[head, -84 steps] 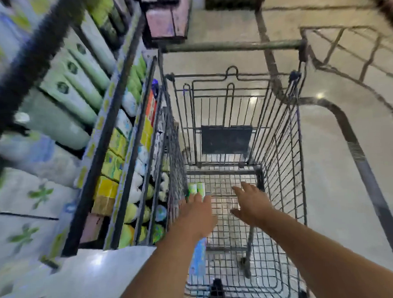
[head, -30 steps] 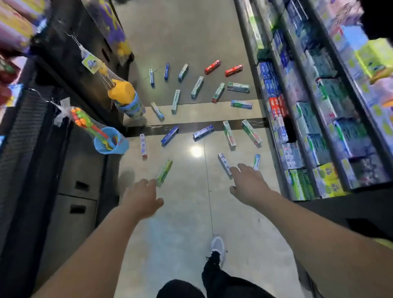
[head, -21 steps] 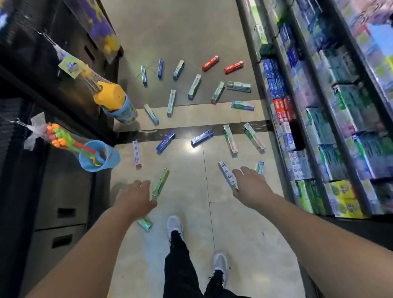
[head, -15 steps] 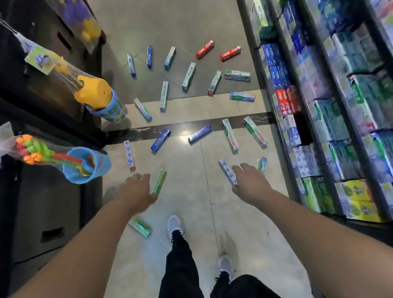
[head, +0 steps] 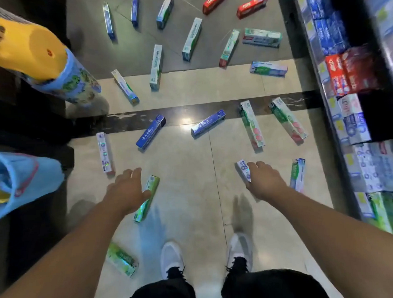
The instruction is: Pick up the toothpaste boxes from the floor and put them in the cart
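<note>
both hands empty, fingers loosely spread: left hand (head: pixel 127 192) over a green foil toothpaste box (head: pixel 148 197), right hand (head: pixel 263 179) over a white toothpaste box (head: pixel 243 169). boxes lie scattered on beige tiled floor (head: pixel 187 162).

Print shows on the toothpaste boxes (head: pixel 151 131), but none is legible.

Toothpaste boxes (head: pixel 151 135) lie flat (scattered) on floor (head: pixel 180 172)

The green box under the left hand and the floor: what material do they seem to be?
Green box: probably printed cardboard with a shiny, foil-like finish; it glints. Floor: polished stone or tile, likely; it mirrors a lamp and shows joint lines.
</note>
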`<action>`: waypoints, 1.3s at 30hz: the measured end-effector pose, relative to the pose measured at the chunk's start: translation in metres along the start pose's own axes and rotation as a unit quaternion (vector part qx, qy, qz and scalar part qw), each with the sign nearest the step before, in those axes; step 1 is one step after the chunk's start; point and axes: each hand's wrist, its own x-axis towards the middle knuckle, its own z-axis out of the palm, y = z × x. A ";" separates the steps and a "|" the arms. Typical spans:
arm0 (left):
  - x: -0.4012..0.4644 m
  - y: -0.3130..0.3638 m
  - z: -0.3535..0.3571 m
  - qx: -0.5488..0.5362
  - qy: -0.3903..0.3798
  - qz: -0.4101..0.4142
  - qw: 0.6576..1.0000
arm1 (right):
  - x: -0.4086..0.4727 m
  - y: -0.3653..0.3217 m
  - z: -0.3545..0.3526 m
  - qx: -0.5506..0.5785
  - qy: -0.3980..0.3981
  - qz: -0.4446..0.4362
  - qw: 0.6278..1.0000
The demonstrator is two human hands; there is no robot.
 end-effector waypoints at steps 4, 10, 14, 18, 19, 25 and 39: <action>0.081 -0.013 0.070 -0.021 0.005 -0.026 0.999 | 0.083 0.021 0.067 0.001 0.008 0.005 1.000; 0.161 -0.030 0.163 -0.045 -0.007 -0.043 0.998 | 0.152 0.059 0.138 -0.024 -0.047 0.020 0.998; 0.192 -0.038 0.198 -0.033 -0.008 -0.065 0.997 | 0.171 0.069 0.164 0.007 -0.073 0.022 0.997; 0.197 -0.033 0.215 -0.036 -0.004 -0.055 0.998 | 0.179 0.066 0.186 0.040 -0.055 0.043 0.997; 0.197 -0.032 0.217 -0.034 -0.010 -0.057 0.998 | 0.179 0.064 0.189 0.044 -0.049 0.051 0.997; 0.197 -0.035 0.223 0.022 0.030 -0.022 0.999 | 0.184 0.066 0.195 0.028 -0.015 0.039 0.999; 0.065 0.032 0.007 -0.020 0.101 -0.046 0.994 | 0.061 0.038 -0.001 0.028 0.018 0.037 0.999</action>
